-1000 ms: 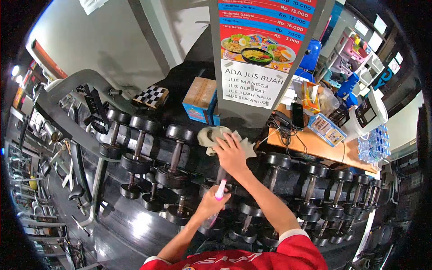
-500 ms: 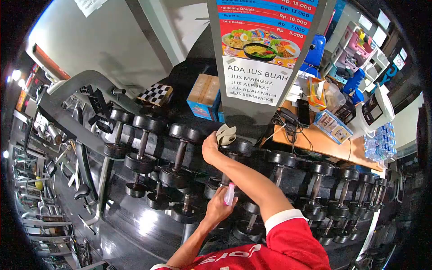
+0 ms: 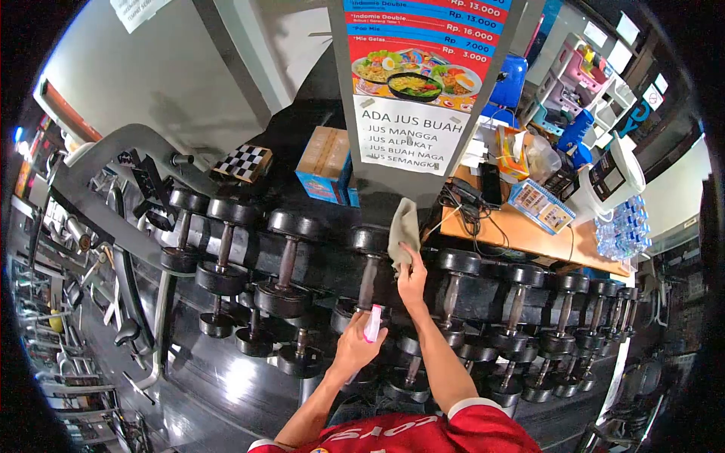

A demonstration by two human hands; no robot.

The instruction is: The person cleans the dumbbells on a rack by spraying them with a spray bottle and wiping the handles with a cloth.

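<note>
My right hand (image 3: 411, 276) grips a beige cloth (image 3: 403, 229) and presses it against the right side of a dumbbell head (image 3: 370, 240) on the top row of the black rack (image 3: 226, 355). My left hand (image 3: 353, 346) is lower, closed around a spray bottle with a pink nozzle (image 3: 372, 323), held just in front of the same dumbbell's handle (image 3: 366, 281). Both arms come from a red shirt with white sleeve trim at the bottom edge.
Rows of black dumbbells (image 3: 281, 257) fill the rack left and right. Behind stand a grey pillar with a menu poster (image 3: 408, 136), a cardboard box (image 3: 325, 164), a checkered board (image 3: 243, 163) and an orange counter (image 3: 521, 230) with cables, phone and bottles. Gym machines (image 3: 91, 249) stand left.
My right hand has carried the cloth from the top left of the dumbbell head over to its right side and lower down. The left hand with the spray bottle has barely shifted.
</note>
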